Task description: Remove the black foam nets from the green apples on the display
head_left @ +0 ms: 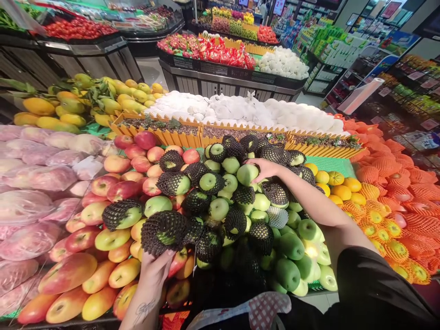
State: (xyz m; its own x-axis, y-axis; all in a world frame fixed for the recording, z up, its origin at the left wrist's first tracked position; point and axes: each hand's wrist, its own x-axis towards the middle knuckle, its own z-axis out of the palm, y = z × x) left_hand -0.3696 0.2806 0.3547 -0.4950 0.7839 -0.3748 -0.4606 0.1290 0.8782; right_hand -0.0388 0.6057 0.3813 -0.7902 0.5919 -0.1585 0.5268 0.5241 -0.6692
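Note:
My left hand (156, 268) grips from below a green apple wrapped in a black foam net (164, 231) at the near edge of the fruit pile. My right hand (266, 168) reaches over the pile and closes its fingers on a bare green apple (247, 174) near the top. Around both lie several green apples, some bare (288, 272), some in black netting (173, 183).
Red-yellow apples (117, 164) and mangoes (68, 272) lie to the left, beside bagged pink fruit (30, 211). Oranges in orange netting (395, 215) fill the right. A yellow picket divider (192, 135) stands behind the pile, with white-wrapped fruit (247, 110) beyond. More produce stands stand behind.

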